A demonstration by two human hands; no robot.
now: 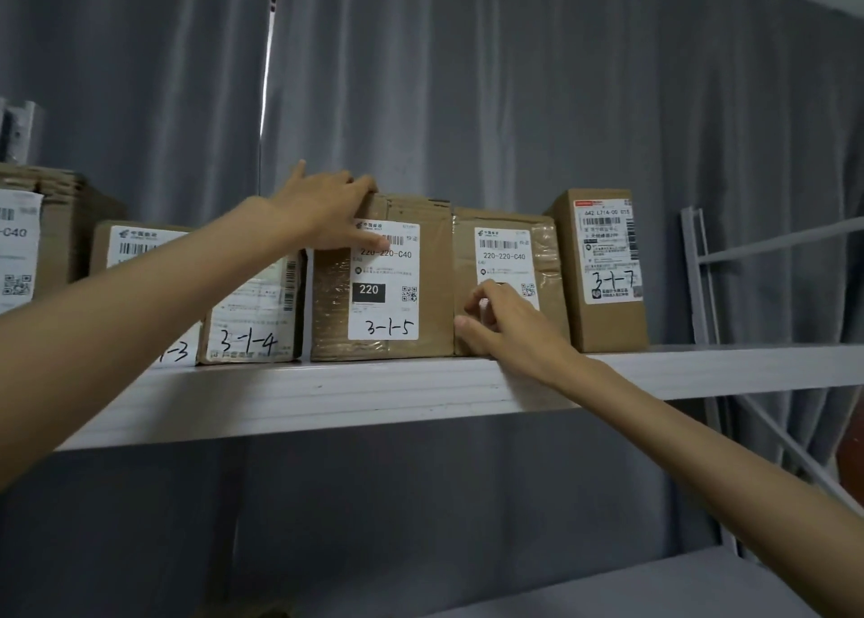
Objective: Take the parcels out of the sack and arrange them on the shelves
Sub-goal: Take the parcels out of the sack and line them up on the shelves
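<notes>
Cardboard parcels with white labels stand in a row on the upper grey shelf (421, 393). My left hand (327, 210) grips the top left corner of the parcel marked 3-1-5 (421, 290), thumb on its label. My right hand (505, 327) rests with bent fingers on the lower front of the neighbouring parcel (547, 262), covering the bottom of its label. To the left stand the parcel marked 3-1-4 (252, 318) and one ending in -3 (135, 243), partly hidden by my left arm. A tall parcel marked 3-1-7 (603, 266) stands at the right. No sack is in view.
A larger box (51, 224) sits at the far left of the shelf. Grey curtains hang behind. A grey rack upright with braces (701, 280) stands at the right. A lower grey shelf (654, 589) shows at the bottom right.
</notes>
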